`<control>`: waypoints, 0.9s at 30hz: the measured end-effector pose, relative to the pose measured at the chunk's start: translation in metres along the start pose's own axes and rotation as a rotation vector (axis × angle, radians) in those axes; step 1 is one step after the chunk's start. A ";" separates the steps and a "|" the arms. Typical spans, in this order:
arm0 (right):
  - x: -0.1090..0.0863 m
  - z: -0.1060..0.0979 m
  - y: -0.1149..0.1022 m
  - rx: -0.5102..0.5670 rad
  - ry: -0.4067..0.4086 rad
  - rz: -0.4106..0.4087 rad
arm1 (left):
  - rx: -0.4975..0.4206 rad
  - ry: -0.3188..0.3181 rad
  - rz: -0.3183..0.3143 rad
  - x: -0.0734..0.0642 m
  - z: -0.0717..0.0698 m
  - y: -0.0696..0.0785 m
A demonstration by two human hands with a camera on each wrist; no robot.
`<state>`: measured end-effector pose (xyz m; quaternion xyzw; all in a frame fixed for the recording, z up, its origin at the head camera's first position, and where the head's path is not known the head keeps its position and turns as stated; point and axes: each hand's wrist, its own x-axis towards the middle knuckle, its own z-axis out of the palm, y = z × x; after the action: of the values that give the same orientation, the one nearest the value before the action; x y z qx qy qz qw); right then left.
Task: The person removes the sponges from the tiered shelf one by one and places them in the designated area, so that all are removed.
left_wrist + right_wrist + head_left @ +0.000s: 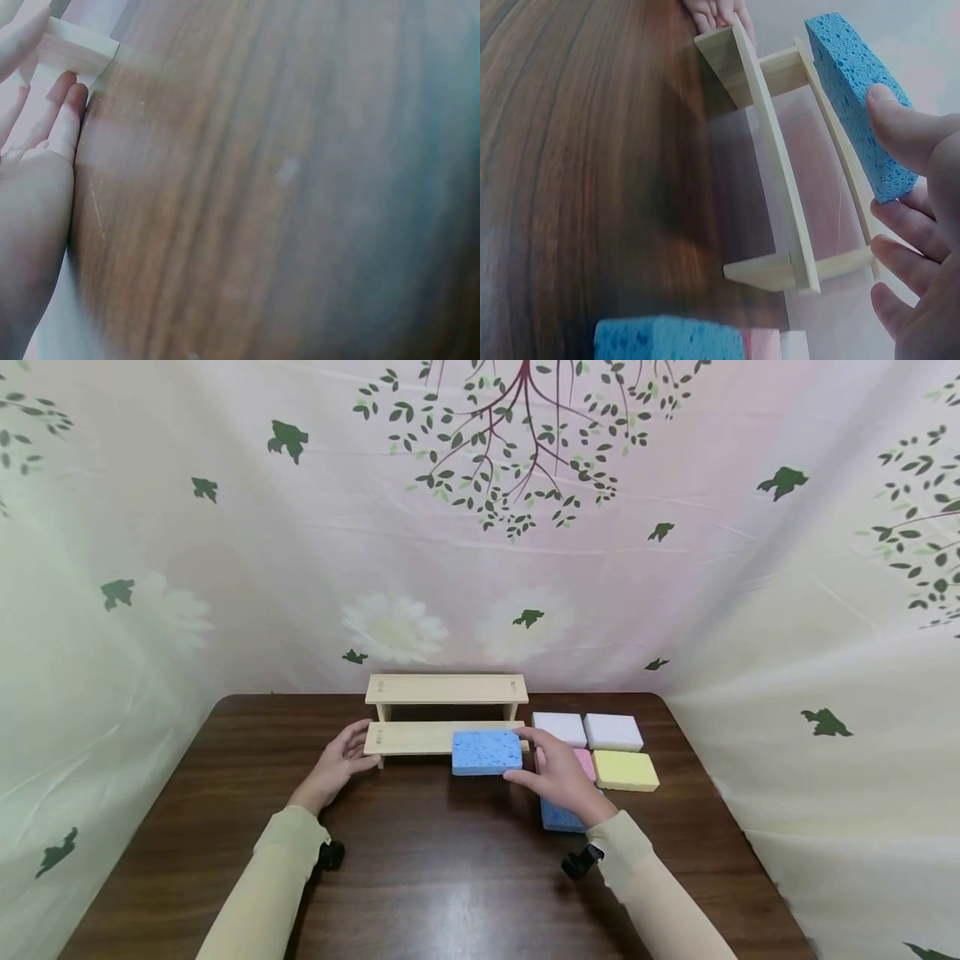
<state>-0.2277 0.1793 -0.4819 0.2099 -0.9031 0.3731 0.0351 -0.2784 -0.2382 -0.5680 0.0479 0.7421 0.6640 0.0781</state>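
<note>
My right hand point(557, 768) holds a blue sponge point(487, 752) by its right end. In the right wrist view the thumb lies on one face of that sponge point(859, 105), the fingers at its lower end. The sponge is raised and overlaps the right part of the lower step of a two-step wooden rack point(408, 738). My left hand point(336, 768) is around the left end of that lower step, thumb at the front and fingers toward the back. The left wrist view shows its fingers point(64, 112) beside the pale wooden end point(79, 45).
Right of the rack lie two white sponges point(558, 727), a yellow sponge point(626, 771) and a pink sponge point(583, 763) partly behind my right hand. A second blue sponge point(562, 815) sits nearer, under my right wrist. The brown table point(450, 877) meets a printed cloth backdrop point(450, 552).
</note>
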 end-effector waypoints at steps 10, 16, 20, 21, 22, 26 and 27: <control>-0.018 -0.014 0.014 -0.035 0.022 0.007 | -0.001 0.001 0.015 -0.001 0.002 0.001; -0.029 -0.022 0.023 -0.049 0.035 0.025 | 0.002 0.002 0.010 -0.002 0.002 0.001; -0.036 -0.027 0.028 -0.051 0.026 0.060 | 0.011 0.003 0.006 -0.002 0.002 0.001; -0.037 -0.028 0.029 -0.052 0.021 0.067 | 0.015 0.003 0.005 -0.003 0.001 0.001; -0.039 -0.029 0.029 -0.049 0.017 0.073 | 0.016 0.003 0.003 -0.003 0.001 0.001; -0.046 -0.033 0.033 -0.032 0.010 0.073 | 0.002 0.001 -0.019 -0.004 0.002 0.004; -0.048 -0.034 0.034 -0.030 0.009 0.071 | 0.005 -0.001 -0.021 -0.005 0.002 0.004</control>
<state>-0.2012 0.2414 -0.4903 0.1753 -0.9153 0.3615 0.0291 -0.2736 -0.2366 -0.5640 0.0409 0.7443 0.6611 0.0853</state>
